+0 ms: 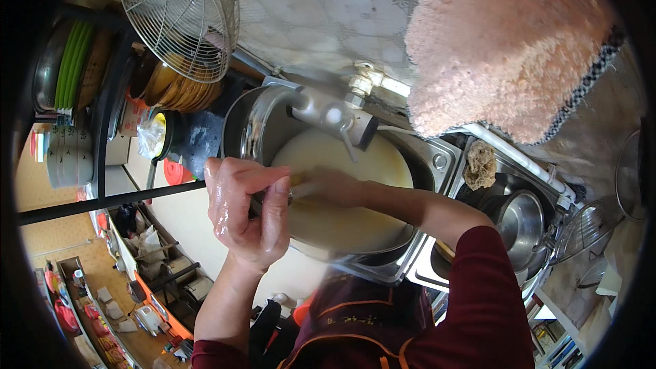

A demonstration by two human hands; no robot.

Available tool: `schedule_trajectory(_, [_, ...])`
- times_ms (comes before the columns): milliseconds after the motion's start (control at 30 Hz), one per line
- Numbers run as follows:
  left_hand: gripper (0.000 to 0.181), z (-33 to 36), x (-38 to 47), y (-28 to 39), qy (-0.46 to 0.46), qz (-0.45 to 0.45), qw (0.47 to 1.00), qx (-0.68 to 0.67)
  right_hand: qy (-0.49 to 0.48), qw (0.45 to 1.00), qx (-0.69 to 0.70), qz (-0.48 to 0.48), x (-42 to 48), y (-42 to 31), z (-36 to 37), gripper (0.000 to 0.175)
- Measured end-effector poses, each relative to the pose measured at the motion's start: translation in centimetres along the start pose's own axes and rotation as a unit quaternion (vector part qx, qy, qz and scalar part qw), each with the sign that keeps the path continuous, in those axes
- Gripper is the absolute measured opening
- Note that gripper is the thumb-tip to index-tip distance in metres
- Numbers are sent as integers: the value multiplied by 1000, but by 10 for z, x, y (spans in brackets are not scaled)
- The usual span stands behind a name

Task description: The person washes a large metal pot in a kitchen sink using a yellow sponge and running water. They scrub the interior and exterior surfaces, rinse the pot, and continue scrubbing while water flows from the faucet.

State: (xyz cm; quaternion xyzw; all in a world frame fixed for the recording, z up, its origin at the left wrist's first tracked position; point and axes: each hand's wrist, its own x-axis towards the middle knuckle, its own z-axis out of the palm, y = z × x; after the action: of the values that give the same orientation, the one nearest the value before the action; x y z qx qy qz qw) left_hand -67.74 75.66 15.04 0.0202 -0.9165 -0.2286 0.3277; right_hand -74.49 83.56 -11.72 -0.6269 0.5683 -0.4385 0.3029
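Note:
My left hand [248, 210] is wet and raised at the left rim of a large metal pot [241, 118]. Its thumb and fingers pinch a small, shiny metal utensil [290, 196], most of which the hand covers. Close beside it, my right hand [325, 185] is blurred by motion above the pot. Something yellowish shows near its fingertips, but whether it is gripped is unclear. Cloudy, pale yellow liquid [353, 230] fills much of the pot, which sits in a steel sink [443, 154]. A metal faucet [328, 107] reaches over the pot.
A pink fluffy towel [487, 61] hangs at upper right. Right of the pot, a second basin holds a metal bowl [520, 220], with a tan scrubber [480, 165] on its edge. A wire strainer [179, 15] hangs above shelves bearing stacked wooden bowls [179, 87] and green plates [74, 66].

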Motion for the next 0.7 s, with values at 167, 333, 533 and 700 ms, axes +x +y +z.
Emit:
schedule_trajectory(167, [12,-1,1,-1,-3,17,1000,10,25,911,385,145,22,4,4,33])
schedule_trajectory(333, [10,-1,0,-2,-2,12,1000,11,81,738,656,134,21,-17,-13,32])
schedule_trajectory(533, [10,-1,0,-2,-6,14,1000,8,37,872,451,184,15,-67,-47,17])
schedule_trajectory(700, [9,-1,0,-2,-7,17,1000,8,46,950,283,127,23,-63,-37,16])
